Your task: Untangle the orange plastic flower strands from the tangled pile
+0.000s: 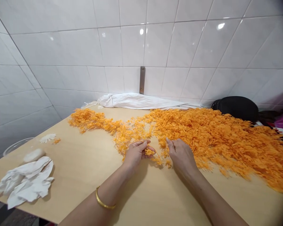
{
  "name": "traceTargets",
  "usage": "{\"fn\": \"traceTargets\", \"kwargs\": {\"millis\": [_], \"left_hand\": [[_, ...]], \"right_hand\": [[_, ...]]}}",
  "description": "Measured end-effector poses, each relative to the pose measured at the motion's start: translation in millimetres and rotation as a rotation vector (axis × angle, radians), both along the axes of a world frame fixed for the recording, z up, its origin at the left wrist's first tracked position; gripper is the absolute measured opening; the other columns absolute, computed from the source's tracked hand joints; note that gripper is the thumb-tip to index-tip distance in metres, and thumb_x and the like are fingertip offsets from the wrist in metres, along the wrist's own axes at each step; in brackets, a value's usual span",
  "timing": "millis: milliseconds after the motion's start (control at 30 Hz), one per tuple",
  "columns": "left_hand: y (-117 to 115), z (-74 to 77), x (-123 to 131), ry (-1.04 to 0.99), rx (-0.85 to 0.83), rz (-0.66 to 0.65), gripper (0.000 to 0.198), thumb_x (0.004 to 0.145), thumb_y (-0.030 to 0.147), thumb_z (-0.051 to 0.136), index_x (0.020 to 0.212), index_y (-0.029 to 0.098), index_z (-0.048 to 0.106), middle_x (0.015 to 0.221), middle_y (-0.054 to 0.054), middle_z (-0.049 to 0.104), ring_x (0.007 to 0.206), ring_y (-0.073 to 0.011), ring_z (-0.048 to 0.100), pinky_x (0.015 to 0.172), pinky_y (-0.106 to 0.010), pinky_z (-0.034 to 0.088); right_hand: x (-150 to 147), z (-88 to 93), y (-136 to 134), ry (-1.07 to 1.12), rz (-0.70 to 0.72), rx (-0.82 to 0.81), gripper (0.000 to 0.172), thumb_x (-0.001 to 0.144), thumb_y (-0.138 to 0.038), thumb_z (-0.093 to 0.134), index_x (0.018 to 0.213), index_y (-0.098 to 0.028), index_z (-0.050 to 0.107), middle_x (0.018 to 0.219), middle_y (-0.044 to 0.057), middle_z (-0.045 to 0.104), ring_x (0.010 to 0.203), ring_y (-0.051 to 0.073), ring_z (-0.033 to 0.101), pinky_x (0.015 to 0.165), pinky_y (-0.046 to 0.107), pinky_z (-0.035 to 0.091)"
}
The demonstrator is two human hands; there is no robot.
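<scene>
My left hand (136, 152) is closed, thumb against the fingers, around a few small orange plastic flower pieces (149, 152). Some of these pieces dangle below its fingertips towards the table. To the right, my right hand (181, 153) is curled with its fingertips at the near edge of a big heap of the same orange pieces (202, 131). Its fingers are mostly hidden behind the back of the hand, so what they pinch cannot be made out. A thinner band of orange pieces (120, 131) runs left from the heap, beyond both hands.
A pale wooden table (85, 175) meets a white tiled wall. Along the wall lies a rolled white cloth (136, 101). A black case (235, 108) stands behind the heap. At left are crumpled white cloth (30, 180), a white rounded object (34, 155) and a white flower-shaped piece (47, 137).
</scene>
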State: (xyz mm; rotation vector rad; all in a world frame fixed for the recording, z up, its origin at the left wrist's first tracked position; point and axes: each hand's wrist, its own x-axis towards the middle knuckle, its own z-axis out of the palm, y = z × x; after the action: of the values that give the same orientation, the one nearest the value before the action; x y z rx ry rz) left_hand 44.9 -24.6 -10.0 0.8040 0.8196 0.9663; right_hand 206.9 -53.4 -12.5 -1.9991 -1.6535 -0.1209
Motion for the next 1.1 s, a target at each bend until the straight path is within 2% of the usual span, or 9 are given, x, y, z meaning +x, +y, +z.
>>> {"fn": "traceTargets", "kwargs": {"millis": [67,133,233,333,467,633,800,933,1100], "left_hand": [[0.0,0.7,0.0,-0.005,-0.021,0.012,0.018,0.075,0.022,0.055,0.085,0.008,0.057,0.065,-0.009,0.063,0.059,-0.0151,0.059,0.056,-0.028,0.05],[0.4,-0.2,0.7,-0.013,-0.036,0.026,0.015,0.075,0.021,0.055,0.082,0.008,0.058,0.066,-0.01,0.063,0.059,-0.0148,0.059,0.058,-0.029,0.05],[0.5,-3.1,2.6,-0.047,-0.04,0.036,0.012,0.074,0.02,0.056,0.077,0.009,0.058,0.065,-0.008,0.062,0.057,-0.0126,0.058,0.059,-0.027,0.049],[-0.2,-5.3,4.0,-0.078,-0.035,0.023,0.01,0.07,0.019,0.06,0.073,0.009,0.06,0.065,-0.006,0.06,0.054,-0.0103,0.055,0.056,-0.024,0.047],[-0.4,-5.6,3.4,0.005,-0.03,0.023,0.011,0.068,0.019,0.062,0.072,0.009,0.061,0.062,-0.005,0.057,0.054,-0.0101,0.054,0.052,-0.022,0.044],[-0.5,-4.2,2.1,0.039,0.043,0.036,0.023,0.063,0.026,0.066,0.082,0.013,0.062,0.074,-0.005,0.059,0.06,-0.0095,0.055,0.057,-0.022,0.044],[-4.1,-1.7,3.4,0.106,0.154,0.0,0.02,0.061,0.029,0.067,0.062,0.012,0.057,0.058,-0.003,0.057,0.052,-0.0097,0.052,0.054,-0.023,0.041],[-5.1,-3.3,5.1,0.213,0.243,0.011,0.018,0.064,0.029,0.063,0.062,0.012,0.056,0.053,-0.001,0.054,0.049,-0.0077,0.048,0.052,-0.021,0.037],[-4.8,-5.4,6.5,0.298,0.292,-0.048,0.021,0.068,0.029,0.057,0.057,0.012,0.054,0.048,0.0,0.051,0.045,-0.007,0.044,0.049,-0.021,0.034]], "right_hand": [[-0.2,1.1,-1.2,-0.052,-0.018,0.065,0.028,0.083,-0.028,0.035,0.07,-0.017,0.057,0.078,0.008,0.053,0.07,0.02,0.051,0.06,0.031,0.034],[-4.2,3.8,-3.8,-0.019,0.059,0.18,0.021,0.08,-0.024,0.04,0.092,-0.017,0.056,0.091,0.01,0.051,0.081,0.022,0.051,0.067,0.033,0.037],[-17.3,7.9,-10.0,0.095,0.381,0.253,0.03,0.078,-0.026,0.048,0.107,-0.019,0.048,0.098,0.008,0.051,0.089,0.02,0.049,0.076,0.032,0.039],[-29.7,6.8,-13.7,0.105,0.614,0.137,0.028,0.074,-0.023,0.053,0.102,-0.021,0.051,0.093,0.006,0.052,0.086,0.019,0.048,0.075,0.031,0.039],[-31.3,1.7,-10.9,0.283,0.594,0.051,0.009,0.077,-0.016,0.044,0.076,-0.018,0.052,0.076,0.003,0.05,0.071,0.015,0.047,0.064,0.026,0.038],[-29.1,0.3,-9.1,0.601,0.583,-0.075,0.022,0.082,-0.029,0.039,0.063,-0.018,0.043,0.057,-0.003,0.041,0.053,0.01,0.038,0.049,0.022,0.031],[-32.9,-6.8,-6.5,0.915,0.556,-0.129,0.026,0.081,-0.037,0.039,0.064,-0.018,0.044,0.06,-0.002,0.047,0.056,0.011,0.044,0.051,0.023,0.037],[-34.1,-10.3,-3.8,1.17,0.471,-0.157,0.028,0.08,-0.041,0.041,0.063,-0.019,0.042,0.06,-0.002,0.046,0.052,0.01,0.046,0.049,0.023,0.04],[-34.0,-10.8,-4.0,1.255,0.575,-0.179,0.024,0.075,-0.041,0.052,0.069,-0.018,0.046,0.059,-0.004,0.047,0.051,0.008,0.045,0.045,0.02,0.037]]}}
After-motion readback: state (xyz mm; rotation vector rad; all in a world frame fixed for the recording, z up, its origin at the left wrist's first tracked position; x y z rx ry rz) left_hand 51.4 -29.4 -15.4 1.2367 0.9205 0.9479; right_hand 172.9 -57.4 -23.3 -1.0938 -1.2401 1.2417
